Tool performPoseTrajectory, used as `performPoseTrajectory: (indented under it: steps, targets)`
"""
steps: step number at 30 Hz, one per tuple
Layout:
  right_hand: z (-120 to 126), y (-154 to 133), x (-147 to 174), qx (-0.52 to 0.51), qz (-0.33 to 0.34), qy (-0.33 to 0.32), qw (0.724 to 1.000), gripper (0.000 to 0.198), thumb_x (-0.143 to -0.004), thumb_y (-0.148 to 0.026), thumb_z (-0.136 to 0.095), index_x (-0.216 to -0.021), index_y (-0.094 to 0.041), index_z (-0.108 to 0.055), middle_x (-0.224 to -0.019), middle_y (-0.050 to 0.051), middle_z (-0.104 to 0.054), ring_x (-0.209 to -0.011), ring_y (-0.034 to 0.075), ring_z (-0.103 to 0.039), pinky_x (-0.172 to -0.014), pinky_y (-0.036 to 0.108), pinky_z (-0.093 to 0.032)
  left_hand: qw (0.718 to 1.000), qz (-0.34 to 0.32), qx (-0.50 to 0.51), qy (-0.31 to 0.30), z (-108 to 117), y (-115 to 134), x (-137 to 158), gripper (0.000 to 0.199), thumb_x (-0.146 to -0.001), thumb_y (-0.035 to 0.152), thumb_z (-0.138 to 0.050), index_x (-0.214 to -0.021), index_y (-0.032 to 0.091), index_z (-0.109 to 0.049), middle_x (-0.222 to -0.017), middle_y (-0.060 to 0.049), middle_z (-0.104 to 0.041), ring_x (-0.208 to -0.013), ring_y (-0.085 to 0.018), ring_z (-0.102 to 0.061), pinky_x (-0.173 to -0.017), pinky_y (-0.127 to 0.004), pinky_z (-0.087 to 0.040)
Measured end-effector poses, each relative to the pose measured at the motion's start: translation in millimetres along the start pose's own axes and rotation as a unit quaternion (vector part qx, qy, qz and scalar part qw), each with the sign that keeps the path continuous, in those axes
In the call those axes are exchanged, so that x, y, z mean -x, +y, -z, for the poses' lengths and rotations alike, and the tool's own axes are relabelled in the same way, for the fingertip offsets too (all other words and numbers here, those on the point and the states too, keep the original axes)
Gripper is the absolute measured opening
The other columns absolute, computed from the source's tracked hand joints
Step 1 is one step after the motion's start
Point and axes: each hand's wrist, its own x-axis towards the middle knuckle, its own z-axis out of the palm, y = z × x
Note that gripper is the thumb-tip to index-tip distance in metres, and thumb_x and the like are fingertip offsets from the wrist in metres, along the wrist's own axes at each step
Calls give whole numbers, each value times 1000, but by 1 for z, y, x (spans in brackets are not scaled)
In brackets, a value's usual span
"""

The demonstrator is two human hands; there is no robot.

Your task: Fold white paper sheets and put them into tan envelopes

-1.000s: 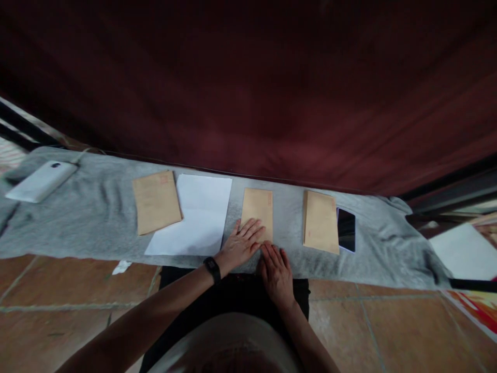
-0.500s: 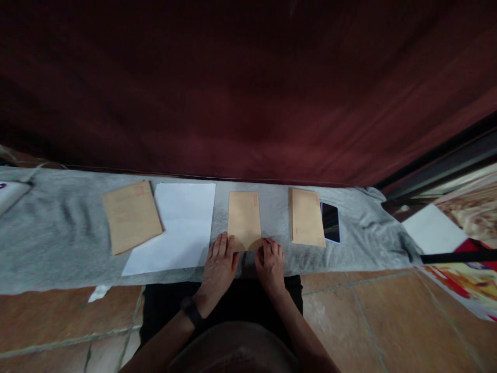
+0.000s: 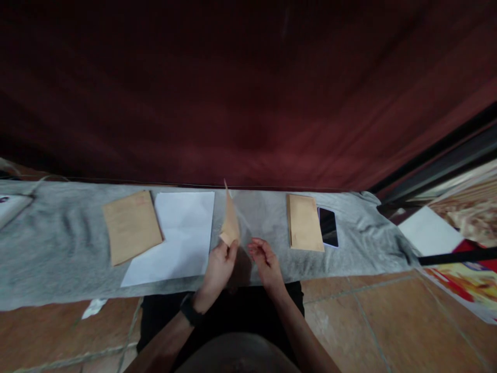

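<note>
My left hand (image 3: 219, 265), with a dark band on its wrist, pinches the near end of a brown paper envelope (image 3: 230, 217). The envelope is lifted and turned nearly edge-on, its far end pointing away from me. Just to the right, my right hand (image 3: 266, 260) hovers apart from it, fingers loosely curled and not touching the envelope. To the left lie white paper sheets (image 3: 186, 228) and, partly on top of them, a stack of brown envelopes (image 3: 132, 226). Another pile of brown envelopes (image 3: 306, 224) lies to the right of my right hand.
A phone (image 3: 328, 227) lies beside the right pile. Grey cloth (image 3: 58, 243) covers the long narrow surface, with a dark red upright panel (image 3: 248, 103) behind it. A white object (image 3: 13, 208) sits at the far left. Scrap paper (image 3: 94, 308) lies on the tiled floor.
The envelope that lay flat between my hands is now raised and tilted on edge in my left hand. My right hand has come off its lower right corner.
</note>
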Motion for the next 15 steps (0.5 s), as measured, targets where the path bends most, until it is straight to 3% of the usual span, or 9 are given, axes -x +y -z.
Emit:
performPoseTrajectory:
  steps: [2,4,6,8,10,15]
  targets:
    - [1,4,3,56,10,10,998,33,-96,-45,-55,-116,-21,-64,-101,7,-74,-90,21,-71,-83,33,-58,975,89,203,-16,-8,5,3,48,-87,60,-59,-69,16,-69,-60,-8,-70,-54,-20,-66,-59,-30,-53]
    - [3,11,7,101,25,13,995,33,-98,-43,-51,-118,-20,-63,-97,6,-74,-83,19,-71,-79,32,-59,913,168,372,-27,-21,6,10,48,-74,62,-73,-71,14,-70,-62,-7,-71,-54,-19,-66,-58,-30,-54]
    - [6,20,12,138,43,9,989,34,-100,-40,-48,-124,-20,-61,-96,6,-75,-79,19,-72,-76,31,-59,848,229,477,-32,-35,5,18,45,-63,56,-83,-75,14,-71,-67,-6,-74,-57,-17,-67,-58,-28,-53]
    - [9,29,15,176,55,17,983,35,-99,-37,-49,-128,-20,-60,-97,7,-75,-79,20,-73,-75,31,-60,806,277,522,-37,-45,3,25,42,-59,49,-87,-77,14,-72,-71,-5,-75,-59,-16,-68,-57,-26,-52]
    - [12,35,15,192,55,26,980,36,-97,-36,-51,-128,-19,-61,-94,7,-76,-79,20,-74,-73,30,-61,790,312,525,-57,-51,0,28,40,-60,46,-87,-80,15,-72,-73,-5,-75,-61,-15,-68,-56,-25,-51]
    - [18,41,4,158,41,23,986,38,-94,-34,-53,-128,-18,-61,-87,6,-77,-74,22,-74,-65,30,-61,801,336,478,-131,-55,0,30,46,-67,58,-80,-84,15,-72,-74,-5,-75,-58,-15,-67,-54,-26,-52]
